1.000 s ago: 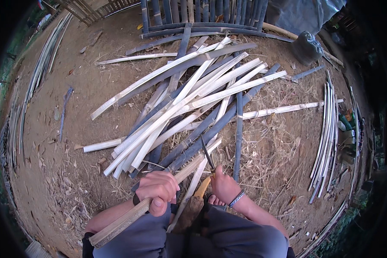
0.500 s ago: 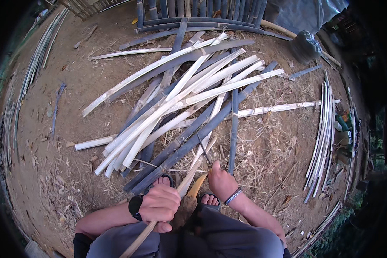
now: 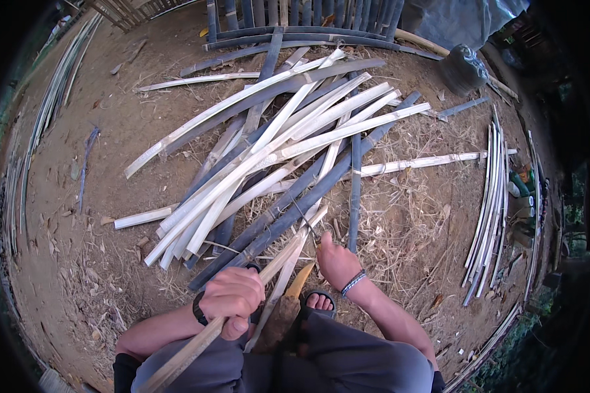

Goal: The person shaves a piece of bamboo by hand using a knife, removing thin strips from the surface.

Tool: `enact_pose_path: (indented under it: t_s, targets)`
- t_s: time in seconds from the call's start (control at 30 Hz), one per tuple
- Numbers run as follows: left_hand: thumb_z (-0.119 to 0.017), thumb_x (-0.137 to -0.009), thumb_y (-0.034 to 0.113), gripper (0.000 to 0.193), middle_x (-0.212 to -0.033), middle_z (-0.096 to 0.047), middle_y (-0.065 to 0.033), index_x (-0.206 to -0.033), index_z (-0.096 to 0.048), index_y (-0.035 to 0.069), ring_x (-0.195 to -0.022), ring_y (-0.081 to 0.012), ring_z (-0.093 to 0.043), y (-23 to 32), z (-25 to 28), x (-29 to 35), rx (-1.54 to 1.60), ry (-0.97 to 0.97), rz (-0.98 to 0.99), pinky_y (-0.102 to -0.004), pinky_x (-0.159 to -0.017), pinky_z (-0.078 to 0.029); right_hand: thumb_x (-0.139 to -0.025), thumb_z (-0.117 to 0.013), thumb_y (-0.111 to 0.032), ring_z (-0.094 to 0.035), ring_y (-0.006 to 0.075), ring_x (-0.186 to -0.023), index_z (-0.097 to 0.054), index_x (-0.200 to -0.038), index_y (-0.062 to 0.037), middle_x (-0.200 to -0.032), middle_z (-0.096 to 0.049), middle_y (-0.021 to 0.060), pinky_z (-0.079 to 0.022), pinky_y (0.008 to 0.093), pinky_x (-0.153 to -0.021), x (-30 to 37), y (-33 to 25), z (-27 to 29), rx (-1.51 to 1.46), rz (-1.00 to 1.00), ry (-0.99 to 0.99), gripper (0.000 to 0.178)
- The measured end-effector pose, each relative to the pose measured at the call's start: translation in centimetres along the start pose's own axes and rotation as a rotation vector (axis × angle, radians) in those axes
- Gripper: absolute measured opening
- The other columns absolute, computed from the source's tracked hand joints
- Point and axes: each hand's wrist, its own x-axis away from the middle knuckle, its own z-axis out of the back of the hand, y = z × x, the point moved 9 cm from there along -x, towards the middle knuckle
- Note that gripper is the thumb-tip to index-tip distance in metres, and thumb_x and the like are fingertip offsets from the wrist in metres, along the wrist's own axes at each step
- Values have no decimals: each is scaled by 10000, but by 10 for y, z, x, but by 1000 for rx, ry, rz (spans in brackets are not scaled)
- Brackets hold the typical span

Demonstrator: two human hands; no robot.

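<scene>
My left hand (image 3: 233, 301) is closed around a pale bamboo strip (image 3: 177, 363), which runs from the lower left up toward the pile in front of me. My right hand (image 3: 337, 264) grips a knife whose thin dark blade (image 3: 305, 217) lies against the strip's far part; its handle is mostly hidden in my fist. Beneath the held strip, a second light strip (image 3: 283, 278) slants down between my legs. A brown wooden piece (image 3: 278, 321) with a curved yellow tip (image 3: 299, 280) stands between my knees.
Split bamboo lengths, pale strips (image 3: 242, 180) and dark ones (image 3: 328, 183), lie crossed in a heap ahead. Thin strips (image 3: 488, 209) are bundled at the right, more (image 3: 46, 108) at the left. A dark bamboo rack (image 3: 308, 29) and a plastic-wrapped bundle (image 3: 464, 71) stand behind.
My left hand has shifted a little left and away from me along with the strip, now covering most of my left foot. My right hand with the knife has moved slightly left and away.
</scene>
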Motion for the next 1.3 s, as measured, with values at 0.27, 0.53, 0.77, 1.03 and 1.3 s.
enact_pose_path:
  t_s: [0.27,0.53,0.77,1.03,1.3]
  targets:
    - [-481,-976,247,450,-520,-464,-51,-574,-399,60,-419,-207,-475,-2,9,10,33,14,61,-335,-470,-449,-920,-450,-109,-663,379,-587,-390,-934,0,-694,-628,230,-538,456,-477,17,-42,15,6,59,-30,125]
    - [-477,-969,239,468,-470,-452,-36,-541,-382,75,-372,-168,-457,-2,10,5,-6,25,47,-332,-442,-480,-941,-476,-187,-656,353,-559,-405,-947,-13,-659,-618,171,-521,438,-444,24,-43,17,91,98,35,188]
    - [-472,-972,248,475,-441,-432,-27,-538,-393,70,-346,-162,-435,-2,16,5,-3,112,39,-321,-427,-462,-942,-464,-154,-646,355,-553,-394,-959,2,-667,-609,197,-524,437,-460,38,-57,20,12,144,29,172]
    - [-480,-980,276,500,-431,-422,-22,-535,-382,71,-334,-153,-414,-7,16,4,-21,207,62,-318,-420,-444,-936,-481,-154,-646,362,-544,-388,-960,23,-646,-619,205,-517,452,-450,34,-50,16,-51,93,-28,201]
    - [-470,-980,251,479,-424,-412,-16,-545,-378,72,-332,-143,-401,-8,13,-6,-39,224,62,-314,-414,-439,-916,-486,-129,-653,366,-555,-398,-963,8,-712,-626,218,-522,444,-442,27,-40,15,37,110,14,169]
